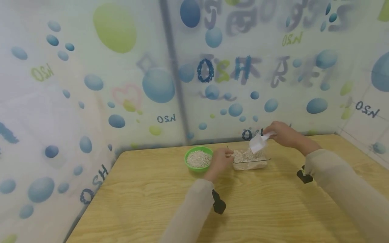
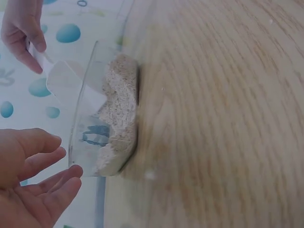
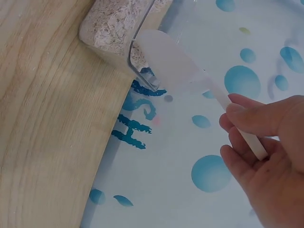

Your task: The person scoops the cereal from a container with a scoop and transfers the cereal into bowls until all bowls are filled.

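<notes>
A clear rectangular container [image 1: 250,165] of pale oat-like flakes stands near the table's back edge. My right hand [image 1: 281,133] grips the handle of a white scoop [image 1: 257,143], which tilts down with its front end inside the container, by the flakes [image 2: 119,97]. In the right wrist view, thumb and fingers [image 3: 247,111] wrap round the scoop's handle. My left hand [image 1: 221,160] is at the container's left end, its fingers loosely bent and a fingertip [image 2: 73,172] right at the rim corner. Just left of that hand sits a green bowl [image 1: 199,169] holding similar flakes.
The wooden table [image 1: 152,195] meets a wall covering [image 1: 146,131] printed with blue and green spots behind it and at its sides. A black strap piece [image 1: 218,204] hangs at the left sleeve, and another [image 1: 304,176] at the right sleeve.
</notes>
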`<state>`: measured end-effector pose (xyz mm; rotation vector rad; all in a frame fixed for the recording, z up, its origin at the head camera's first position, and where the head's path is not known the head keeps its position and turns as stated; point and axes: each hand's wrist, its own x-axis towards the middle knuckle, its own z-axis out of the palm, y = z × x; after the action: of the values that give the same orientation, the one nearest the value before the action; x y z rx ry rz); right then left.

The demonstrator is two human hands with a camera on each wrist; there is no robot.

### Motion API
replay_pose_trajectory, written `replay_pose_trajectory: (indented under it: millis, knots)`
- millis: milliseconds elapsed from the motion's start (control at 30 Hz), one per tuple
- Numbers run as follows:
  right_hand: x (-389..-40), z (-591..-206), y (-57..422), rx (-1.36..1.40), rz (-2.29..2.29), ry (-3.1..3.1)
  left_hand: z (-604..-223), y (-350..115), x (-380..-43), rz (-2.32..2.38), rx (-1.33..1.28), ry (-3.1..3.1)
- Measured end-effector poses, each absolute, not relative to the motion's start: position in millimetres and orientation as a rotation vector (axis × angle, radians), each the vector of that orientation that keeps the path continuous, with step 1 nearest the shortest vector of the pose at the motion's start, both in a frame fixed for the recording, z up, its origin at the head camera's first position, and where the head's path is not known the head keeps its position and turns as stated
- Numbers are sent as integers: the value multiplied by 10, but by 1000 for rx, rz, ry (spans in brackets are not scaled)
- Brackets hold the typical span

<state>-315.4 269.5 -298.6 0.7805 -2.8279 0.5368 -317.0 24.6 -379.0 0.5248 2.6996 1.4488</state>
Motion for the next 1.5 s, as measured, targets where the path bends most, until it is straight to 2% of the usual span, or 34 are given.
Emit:
replay_pose_trajectory:
  millis: [467,800,1500]
  knots:
    - [-3246,-2896,2524,784,275,-2928,-3910,285,-3191,1511,508,2648]
    - [-3293,-3006,2521,835,238,-2970,-3878,300,-3181,1511,519,2638]
    - [-3426,-3127,2470,809,534,-3032,-3826,254,-3177,1485,522,2676]
